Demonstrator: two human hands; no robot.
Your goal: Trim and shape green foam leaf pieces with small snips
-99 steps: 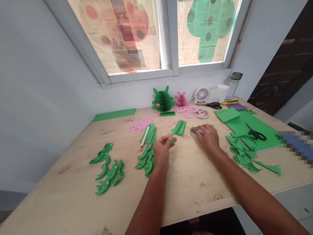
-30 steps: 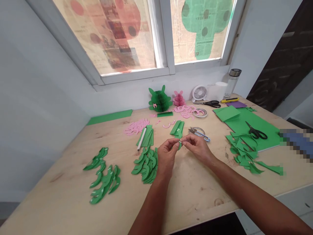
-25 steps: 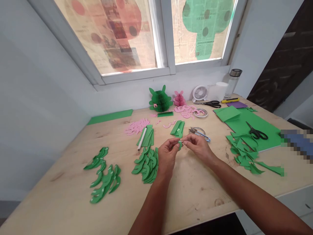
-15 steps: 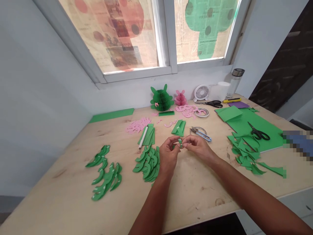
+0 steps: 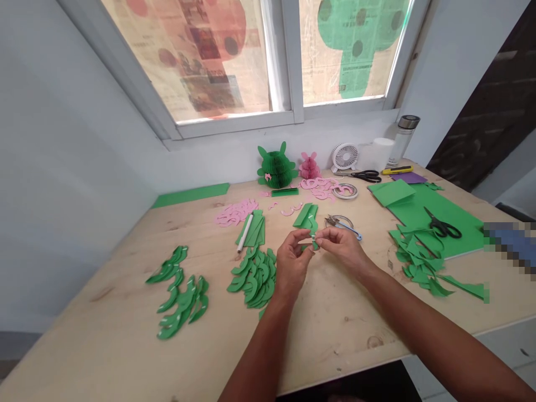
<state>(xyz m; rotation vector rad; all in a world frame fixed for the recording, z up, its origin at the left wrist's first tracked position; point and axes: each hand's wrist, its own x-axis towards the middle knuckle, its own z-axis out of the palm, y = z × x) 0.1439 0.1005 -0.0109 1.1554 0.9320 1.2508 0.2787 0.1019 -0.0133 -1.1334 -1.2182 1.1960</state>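
Between my two hands is a small curved green paper piece (image 5: 314, 228) with white tape on it. My left hand (image 5: 294, 259) pinches its lower left side, and my right hand (image 5: 339, 245) pinches it from the right. Left of my left hand lies a heap of curved green paper pieces (image 5: 251, 276). Further left, more green pieces with white tape strips (image 5: 184, 307) overlap in loose rows. Just beyond my fingers are folded green paper strips (image 5: 305, 214). Thread snips with a blue handle (image 5: 347, 228) rest across a tape roll beside my right hand.
Green scraps (image 5: 419, 259), black scissors (image 5: 444, 224) and a green sheet (image 5: 456, 206) lie at right. A white pen (image 5: 245, 233) sits on green strips. At the back stand a green paper figure (image 5: 277, 167), a pink one (image 5: 309, 166), a fan (image 5: 344, 157) and a bottle (image 5: 404, 142).
Both hands have shifted slightly right. The green paper piece now shows more of its curved length above my fingertips. The things on the table have stayed put.
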